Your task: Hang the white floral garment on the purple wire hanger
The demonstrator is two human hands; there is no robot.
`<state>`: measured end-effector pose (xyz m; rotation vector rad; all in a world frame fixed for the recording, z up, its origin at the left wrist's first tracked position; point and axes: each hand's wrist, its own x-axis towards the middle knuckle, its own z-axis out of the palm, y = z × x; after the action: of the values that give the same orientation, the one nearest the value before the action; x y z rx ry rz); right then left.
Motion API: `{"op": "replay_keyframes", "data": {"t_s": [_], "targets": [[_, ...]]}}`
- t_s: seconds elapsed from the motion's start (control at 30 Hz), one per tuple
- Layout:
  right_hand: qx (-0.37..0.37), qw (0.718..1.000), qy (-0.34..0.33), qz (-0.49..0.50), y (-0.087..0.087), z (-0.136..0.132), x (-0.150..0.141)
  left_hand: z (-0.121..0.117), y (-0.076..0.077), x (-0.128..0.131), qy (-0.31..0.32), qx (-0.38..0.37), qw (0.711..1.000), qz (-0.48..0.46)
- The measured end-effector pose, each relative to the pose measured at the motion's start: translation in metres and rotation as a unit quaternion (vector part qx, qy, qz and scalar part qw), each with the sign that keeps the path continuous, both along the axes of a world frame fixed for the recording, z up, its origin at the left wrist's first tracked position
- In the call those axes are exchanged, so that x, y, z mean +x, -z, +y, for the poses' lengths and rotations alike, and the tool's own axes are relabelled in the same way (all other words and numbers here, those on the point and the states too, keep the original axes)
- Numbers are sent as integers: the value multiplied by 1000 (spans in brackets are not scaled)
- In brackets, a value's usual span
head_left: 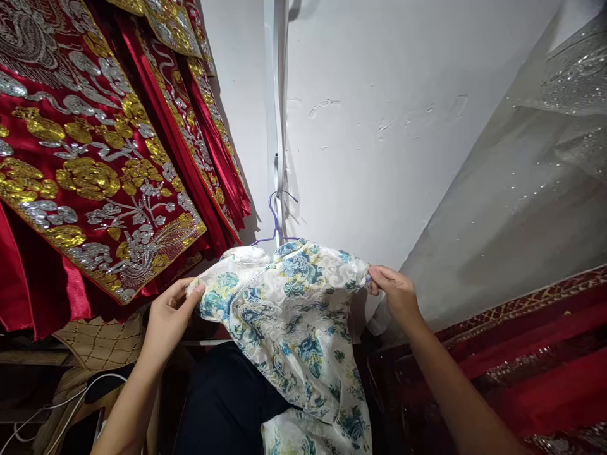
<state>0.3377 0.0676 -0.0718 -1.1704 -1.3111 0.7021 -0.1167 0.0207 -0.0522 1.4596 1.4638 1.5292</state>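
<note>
A white dress with blue, green and yellow flowers (294, 316) hangs on a purple hanger (276, 229) in front of me. My left hand (173, 313) pinches the end of its left sleeve between thumb and fingers. At the opposite side, my right hand (396, 292) grips the edge of the other sleeve, close to the hanger's tip. Both sleeves are held out to the sides, and the collar faces up. The lower part of the dress drapes over my dark-clothed leg (227, 398) and runs out of view at the bottom.
Red garments with gold and silver embroidery (104, 183) hang at the left. A white pole (281, 95) stands against the wall (379, 76). Sheer glittering fabric (512, 208) and red fabric (545, 379) fill the right. A white cable (71, 404) lies over wooden furniture at lower left.
</note>
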Motion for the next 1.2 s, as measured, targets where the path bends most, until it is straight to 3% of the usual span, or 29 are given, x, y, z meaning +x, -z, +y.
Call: {"op": "replay_keyframes", "data": {"t_s": [0.13,0.27,0.37,0.47,0.6,0.67,0.8,0.97,1.1,1.2], "targets": [[-11,993,-36,112,29,-6,0,-2,13,-7,-19,-14,1000,-19],[-23,998,24,48,51,0,4,-1,0,-5,-28,1,999,18],[-42,993,-21,108,46,19,-6,7,-17,3,6,-3,999,48],[-99,963,-111,223,35,49,-32,19,-30,14,83,-24,993,79],[-152,932,-12,330,34,91,-67,25,-36,29,139,-34,979,145],[-158,922,33,352,39,106,-73,24,-38,36,125,-25,973,190],[-192,899,43,392,41,113,-69,23,-45,49,92,0,966,240],[-239,868,-42,434,22,104,-71,36,-56,76,72,48,969,231],[-148,864,-73,476,-9,91,-79,44,-62,88,59,77,978,186],[-52,874,-75,477,-44,71,-87,47,-66,83,29,99,981,163]]}}
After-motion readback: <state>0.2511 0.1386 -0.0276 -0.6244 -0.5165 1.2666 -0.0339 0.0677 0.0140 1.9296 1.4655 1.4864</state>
